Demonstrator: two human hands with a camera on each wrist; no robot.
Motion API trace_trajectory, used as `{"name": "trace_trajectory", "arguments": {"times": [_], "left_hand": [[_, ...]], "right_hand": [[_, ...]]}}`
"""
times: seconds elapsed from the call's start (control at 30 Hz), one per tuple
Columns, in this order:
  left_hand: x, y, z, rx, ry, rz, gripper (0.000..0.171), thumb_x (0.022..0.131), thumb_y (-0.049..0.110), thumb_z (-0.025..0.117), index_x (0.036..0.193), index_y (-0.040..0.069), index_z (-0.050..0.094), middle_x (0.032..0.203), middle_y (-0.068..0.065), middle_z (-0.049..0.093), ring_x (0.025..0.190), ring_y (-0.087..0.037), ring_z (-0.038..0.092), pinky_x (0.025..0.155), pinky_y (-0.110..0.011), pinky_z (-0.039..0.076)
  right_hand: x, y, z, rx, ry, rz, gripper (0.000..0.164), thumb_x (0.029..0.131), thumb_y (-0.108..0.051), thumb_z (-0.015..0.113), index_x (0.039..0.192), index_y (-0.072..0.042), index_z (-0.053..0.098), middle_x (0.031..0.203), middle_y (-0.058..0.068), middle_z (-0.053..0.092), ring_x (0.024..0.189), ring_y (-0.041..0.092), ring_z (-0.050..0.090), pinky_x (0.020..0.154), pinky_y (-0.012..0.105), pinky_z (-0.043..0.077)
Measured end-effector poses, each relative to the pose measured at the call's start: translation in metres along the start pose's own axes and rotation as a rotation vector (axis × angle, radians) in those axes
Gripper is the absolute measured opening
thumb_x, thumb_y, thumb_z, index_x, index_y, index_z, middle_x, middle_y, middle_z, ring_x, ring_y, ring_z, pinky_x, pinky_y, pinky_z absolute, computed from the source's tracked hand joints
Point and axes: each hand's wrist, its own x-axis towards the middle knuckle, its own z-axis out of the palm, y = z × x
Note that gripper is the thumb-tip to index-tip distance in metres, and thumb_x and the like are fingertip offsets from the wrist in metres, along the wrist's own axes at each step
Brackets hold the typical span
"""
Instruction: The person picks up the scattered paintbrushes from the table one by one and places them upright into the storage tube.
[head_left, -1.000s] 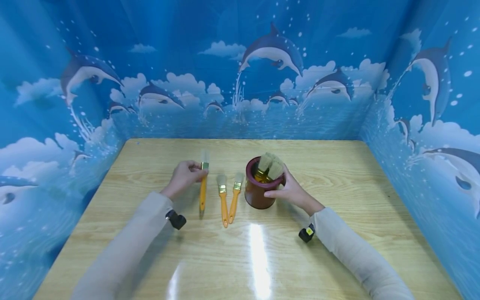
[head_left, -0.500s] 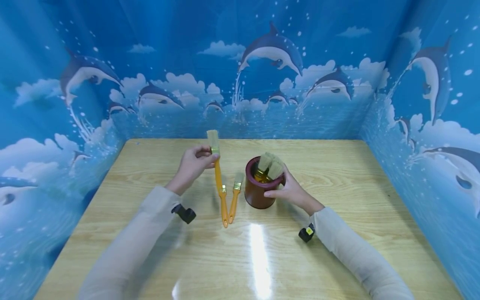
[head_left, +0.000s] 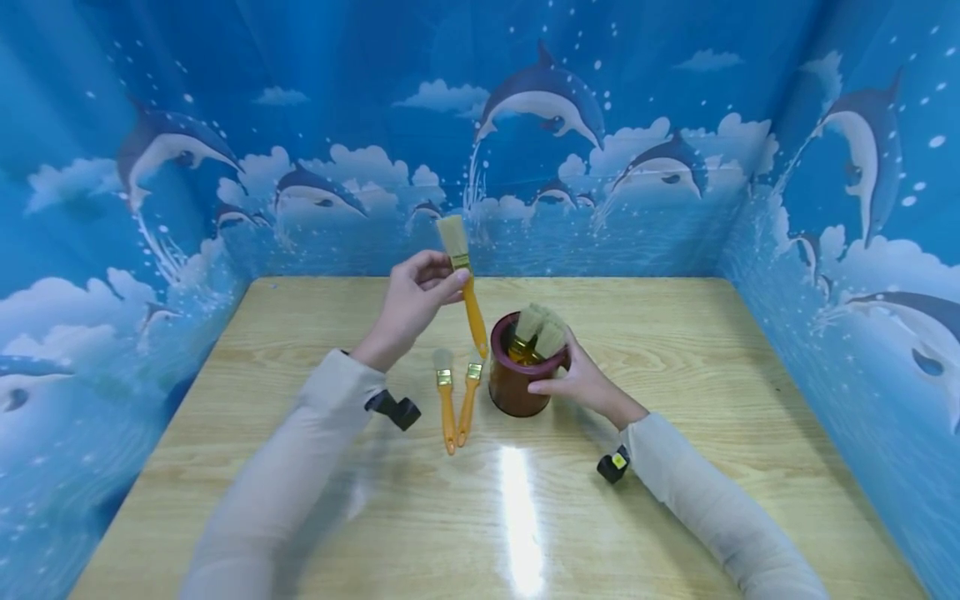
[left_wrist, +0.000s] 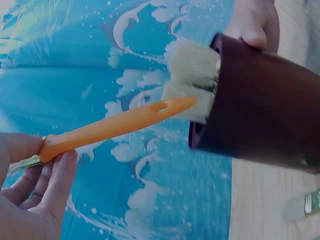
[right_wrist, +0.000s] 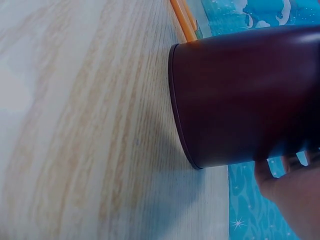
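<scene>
My left hand (head_left: 411,302) pinches a paintbrush (head_left: 474,313) near its metal band, above the table. Its pale bristles point up and its orange handle slants down, the tip close to the left rim of a dark red-brown cup (head_left: 516,392). In the left wrist view the orange handle (left_wrist: 112,126) reaches across in front of the cup's mouth. My right hand (head_left: 585,382) grips the cup's right side, thumb in front; the cup stands upright. Bristle heads of brushes (head_left: 550,337) stick up out of the cup, their handles mostly hidden inside.
Two more orange-handled paintbrushes, a left one (head_left: 447,408) and a right one (head_left: 468,400), lie on the wooden table (head_left: 637,533) left of the cup, handle ends close together. A blue dolphin-print curtain (head_left: 360,100) rises behind the table and along both sides.
My left hand has lifted the paintbrush off the table and carried it up and right, towards the cup, tilting its handle. The right hand and the cup have stayed in place.
</scene>
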Motion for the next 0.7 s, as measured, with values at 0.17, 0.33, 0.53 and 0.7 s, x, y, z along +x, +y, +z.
{"name": "trace_trajectory", "arguments": {"times": [0.17,0.33,0.53,0.7], "left_hand": [[0.004,0.003,0.015,0.007,-0.011,0.048,0.03,0.093,0.013,0.063,0.117,-0.004,0.055,0.109,-0.018,0.062,0.097,-0.022,0.066,0.084,-0.032,0.056],[0.004,-0.002,0.027,0.08,-0.066,0.049,0.029,0.093,0.013,0.063,0.118,-0.002,0.057,0.11,-0.017,0.064,0.1,-0.024,0.066,0.085,-0.031,0.056],[0.003,-0.01,0.035,0.185,-0.127,0.007,0.032,0.093,0.017,0.064,0.12,0.003,0.057,0.111,-0.012,0.065,0.102,-0.021,0.065,0.087,-0.031,0.055],[0.003,-0.017,0.04,0.255,-0.156,-0.014,0.031,0.093,0.017,0.064,0.12,0.004,0.057,0.111,-0.011,0.065,0.104,-0.021,0.064,0.086,-0.03,0.055]], "right_hand": [[0.0,0.0,0.0,-0.005,-0.001,-0.006,0.109,0.079,-0.022,0.081,0.154,-0.026,0.002,0.156,0.007,0.02,0.142,0.031,0.023,0.115,0.056,0.017],[-0.001,0.001,0.0,0.012,-0.015,-0.01,0.107,0.079,-0.02,0.08,0.154,-0.025,0.003,0.156,0.007,0.02,0.142,0.031,0.023,0.115,0.056,0.018],[-0.001,-0.001,0.001,0.009,-0.008,0.002,0.106,0.08,-0.021,0.079,0.154,-0.026,0.003,0.156,0.006,0.021,0.143,0.03,0.023,0.115,0.056,0.018],[0.001,0.0,-0.001,0.001,-0.005,-0.002,0.105,0.08,-0.015,0.078,0.153,-0.025,0.003,0.156,0.008,0.021,0.142,0.032,0.024,0.115,0.055,0.017]]}}
